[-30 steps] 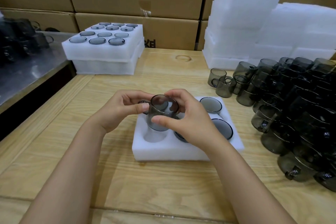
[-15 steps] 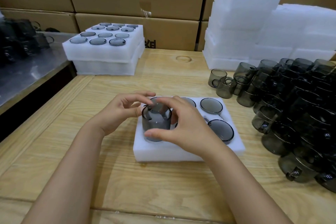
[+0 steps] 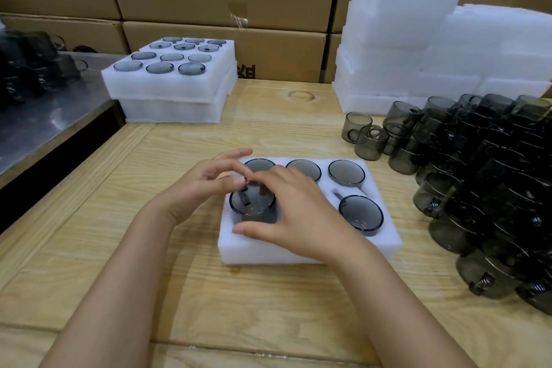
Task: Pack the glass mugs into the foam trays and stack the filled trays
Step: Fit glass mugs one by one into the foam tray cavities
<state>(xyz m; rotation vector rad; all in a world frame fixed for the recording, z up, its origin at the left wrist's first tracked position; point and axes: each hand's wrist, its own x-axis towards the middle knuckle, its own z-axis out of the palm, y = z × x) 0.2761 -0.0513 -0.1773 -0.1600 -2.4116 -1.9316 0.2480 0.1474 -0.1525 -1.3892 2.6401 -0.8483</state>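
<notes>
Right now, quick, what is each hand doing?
Left hand: pinching the rim of the mug.
Right hand: fingers curled over the same rim.

The foam tray (image 3: 298, 254) lies near on the desk (image 3: 239, 308), a mug (image 3: 252, 207) in its near-left pocket. Stacked filled trays (image 3: 167, 92) stand far left, loose mugs (image 3: 493, 176) right, spare foam (image 3: 403, 38) behind them.

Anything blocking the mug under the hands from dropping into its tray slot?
Nothing visible. The mug sits partly in the tray's front-left slot, held by the left hand and right hand.
</notes>
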